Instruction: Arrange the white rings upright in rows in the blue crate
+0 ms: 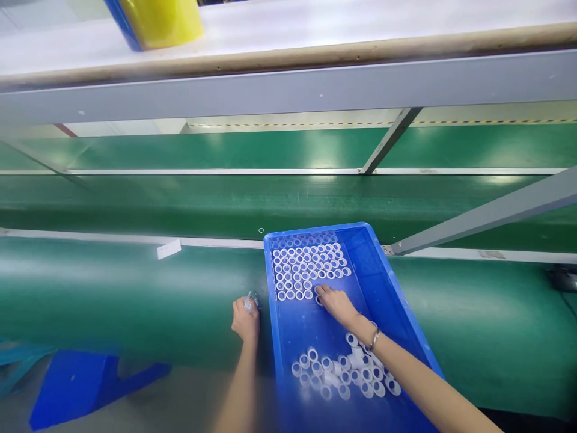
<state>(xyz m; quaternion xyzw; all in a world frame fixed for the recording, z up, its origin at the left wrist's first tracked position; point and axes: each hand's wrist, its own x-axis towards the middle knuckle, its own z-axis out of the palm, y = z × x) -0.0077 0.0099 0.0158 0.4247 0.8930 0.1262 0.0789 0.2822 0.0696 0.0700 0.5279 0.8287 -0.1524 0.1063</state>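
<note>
A blue plastic tray (396,288) holds white plastic pipe fittings. At its far end, fittings (299,268) stand in close rows with their round openings up. Nearer to me lies a loose heap of fittings (345,376), some on their sides and some tee-shaped. My right hand (331,300) reaches into the tray, its fingers closed on a white fitting (318,299) at the end of the front rows; the fingers partly cover it. Outside the tray's left wall, my left hand (246,316) is closed around a crumpled piece of clear plastic (251,300).
Under the tray runs a green work surface (135,288) with a white strip along its far edge. A white paper slip (169,249) lies there. Grey metal struts (487,210) carry a shelf above, with a yellow and blue object (162,21) on it. A blue stool-like object (74,385) is lower left.
</note>
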